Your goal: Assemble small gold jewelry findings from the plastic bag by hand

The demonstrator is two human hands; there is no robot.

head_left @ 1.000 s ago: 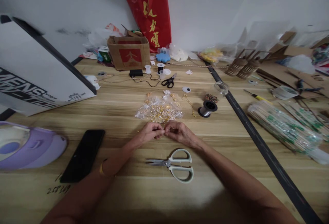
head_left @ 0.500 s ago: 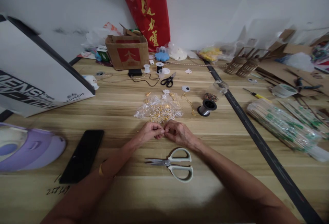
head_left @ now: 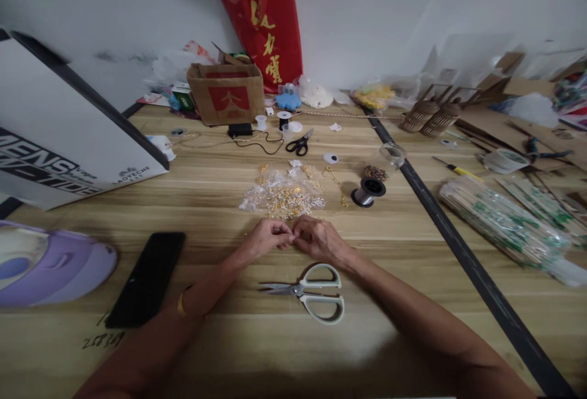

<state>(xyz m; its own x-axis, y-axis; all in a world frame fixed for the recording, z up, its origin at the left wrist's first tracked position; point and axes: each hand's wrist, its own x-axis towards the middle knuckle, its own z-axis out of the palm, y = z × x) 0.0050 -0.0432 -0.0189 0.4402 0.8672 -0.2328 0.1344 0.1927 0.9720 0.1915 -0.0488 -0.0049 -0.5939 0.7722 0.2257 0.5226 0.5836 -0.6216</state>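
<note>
Meeting at the fingertips, the left hand [head_left: 271,234] and right hand [head_left: 320,235] each have thumb and fingers drawn together over the worktop [head_left: 206,173]. I cannot tell what they pinch, if anything; it is too small from my camera, and the right hand's curled fingers hide behind its back. Just beyond them lies a pile of gold and silver jewellery findings [head_left: 287,194], partly in clear plastic bags whose glare blurs single pieces. I see pale-handled scissors [head_left: 298,289] lying flat, nearer me, between the forearms. To the right of the pile are a gold chain [head_left: 339,187] and a black spool [head_left: 368,192]. The frame's left edge cuts off my view of a purple container [head_left: 87,264] and a white box [head_left: 68,118].
</note>
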